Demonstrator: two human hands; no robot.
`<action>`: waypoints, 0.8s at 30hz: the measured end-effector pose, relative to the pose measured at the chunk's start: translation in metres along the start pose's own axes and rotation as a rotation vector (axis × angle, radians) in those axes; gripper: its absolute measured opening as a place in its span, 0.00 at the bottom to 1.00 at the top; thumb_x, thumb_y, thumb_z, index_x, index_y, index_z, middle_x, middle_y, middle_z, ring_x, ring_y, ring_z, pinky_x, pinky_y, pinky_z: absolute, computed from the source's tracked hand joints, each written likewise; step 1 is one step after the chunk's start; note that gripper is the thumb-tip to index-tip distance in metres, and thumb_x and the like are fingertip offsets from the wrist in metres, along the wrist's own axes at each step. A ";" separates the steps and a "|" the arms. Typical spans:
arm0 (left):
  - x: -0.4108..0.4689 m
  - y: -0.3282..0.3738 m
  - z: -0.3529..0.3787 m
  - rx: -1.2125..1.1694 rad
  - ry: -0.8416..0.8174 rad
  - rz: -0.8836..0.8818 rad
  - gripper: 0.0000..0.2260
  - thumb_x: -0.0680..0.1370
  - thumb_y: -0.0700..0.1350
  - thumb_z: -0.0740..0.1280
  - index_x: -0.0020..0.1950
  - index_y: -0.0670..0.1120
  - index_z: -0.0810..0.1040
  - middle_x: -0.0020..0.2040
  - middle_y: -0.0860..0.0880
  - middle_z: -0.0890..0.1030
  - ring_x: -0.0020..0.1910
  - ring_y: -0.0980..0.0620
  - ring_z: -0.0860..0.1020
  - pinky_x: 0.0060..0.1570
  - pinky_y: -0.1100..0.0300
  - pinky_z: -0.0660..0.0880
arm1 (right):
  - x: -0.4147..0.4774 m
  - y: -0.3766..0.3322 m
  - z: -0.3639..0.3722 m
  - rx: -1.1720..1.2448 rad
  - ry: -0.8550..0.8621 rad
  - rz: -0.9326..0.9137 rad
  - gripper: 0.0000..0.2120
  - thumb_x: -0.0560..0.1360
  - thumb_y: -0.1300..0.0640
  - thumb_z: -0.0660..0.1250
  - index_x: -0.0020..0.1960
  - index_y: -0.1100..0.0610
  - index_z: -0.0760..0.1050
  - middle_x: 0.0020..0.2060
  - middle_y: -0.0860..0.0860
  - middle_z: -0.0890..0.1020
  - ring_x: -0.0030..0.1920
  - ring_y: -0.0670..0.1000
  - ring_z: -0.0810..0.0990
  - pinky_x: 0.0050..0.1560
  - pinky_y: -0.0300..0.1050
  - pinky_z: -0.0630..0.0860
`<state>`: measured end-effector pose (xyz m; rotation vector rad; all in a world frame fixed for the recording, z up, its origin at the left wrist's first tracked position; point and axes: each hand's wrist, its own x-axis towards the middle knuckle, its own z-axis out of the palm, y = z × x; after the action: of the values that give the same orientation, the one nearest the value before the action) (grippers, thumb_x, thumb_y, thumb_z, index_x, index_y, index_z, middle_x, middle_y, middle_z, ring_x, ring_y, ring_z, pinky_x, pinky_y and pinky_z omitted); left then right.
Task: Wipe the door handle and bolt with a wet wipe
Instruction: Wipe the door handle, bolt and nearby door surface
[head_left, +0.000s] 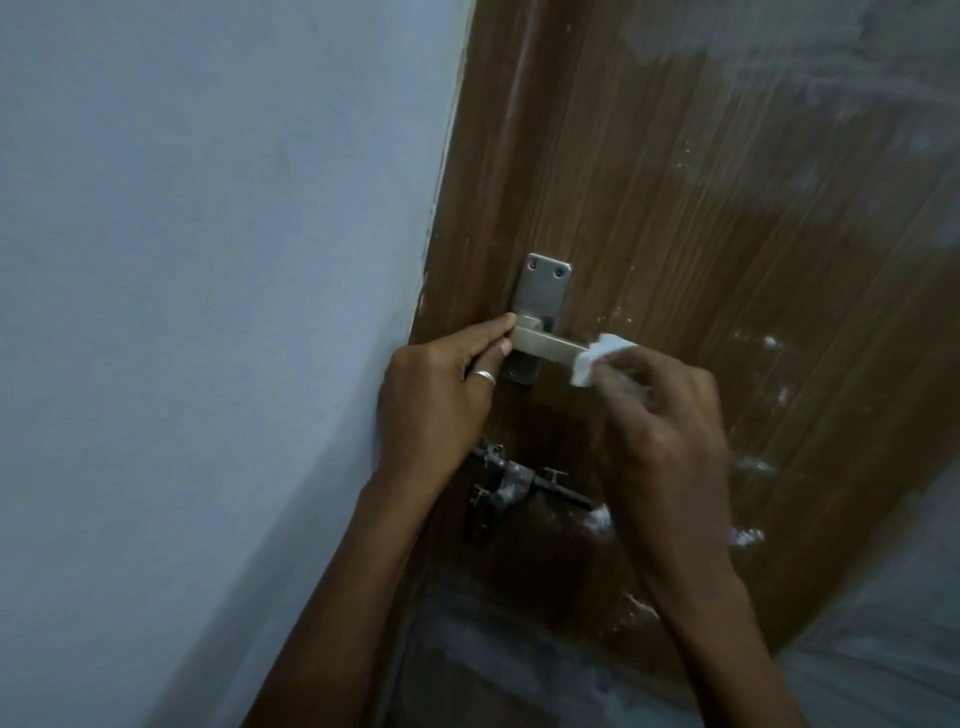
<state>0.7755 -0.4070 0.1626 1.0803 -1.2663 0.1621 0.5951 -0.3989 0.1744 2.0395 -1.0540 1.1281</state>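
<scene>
Below both grips, the dark sliding bolt (524, 483) sits on the door, speckled with white; the left grip (436, 395), a ring (480, 375) on one finger, pinches the pivot end of the metal door handle (545, 345) between thumb and forefinger; the right grip (670, 415), blurred, has its fingers curled round a crumpled white wet wipe (602, 358), which touches the handle's free end, right of the left grip; above the left grip stands the screwed backplate (543, 291); behind both grips is the brown wooden door (727, 208), smeared white; left of the left grip is a pale blue wall (208, 260).
</scene>
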 end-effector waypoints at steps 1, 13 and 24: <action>0.000 0.000 0.001 -0.013 0.014 -0.003 0.13 0.79 0.46 0.69 0.64 0.51 0.81 0.58 0.55 0.83 0.56 0.60 0.82 0.56 0.62 0.80 | 0.006 0.002 -0.008 0.015 0.030 0.019 0.14 0.73 0.67 0.72 0.59 0.62 0.81 0.57 0.59 0.81 0.56 0.58 0.77 0.49 0.45 0.74; 0.001 -0.005 0.002 -0.030 0.014 0.011 0.13 0.79 0.45 0.70 0.63 0.52 0.81 0.57 0.55 0.84 0.54 0.58 0.82 0.58 0.57 0.80 | 0.140 0.002 0.020 -0.120 -0.362 -0.594 0.12 0.77 0.59 0.71 0.60 0.54 0.82 0.62 0.52 0.77 0.56 0.52 0.70 0.45 0.45 0.74; 0.001 -0.007 0.003 -0.055 0.009 0.016 0.13 0.79 0.45 0.70 0.63 0.51 0.81 0.55 0.54 0.85 0.50 0.58 0.83 0.50 0.59 0.82 | 0.157 0.024 -0.002 -0.085 -0.432 -0.731 0.16 0.69 0.62 0.72 0.57 0.58 0.83 0.56 0.56 0.80 0.54 0.57 0.77 0.41 0.49 0.78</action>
<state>0.7787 -0.4136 0.1594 1.0210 -1.2645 0.1438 0.6263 -0.4664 0.3149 2.3501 -0.4285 0.2742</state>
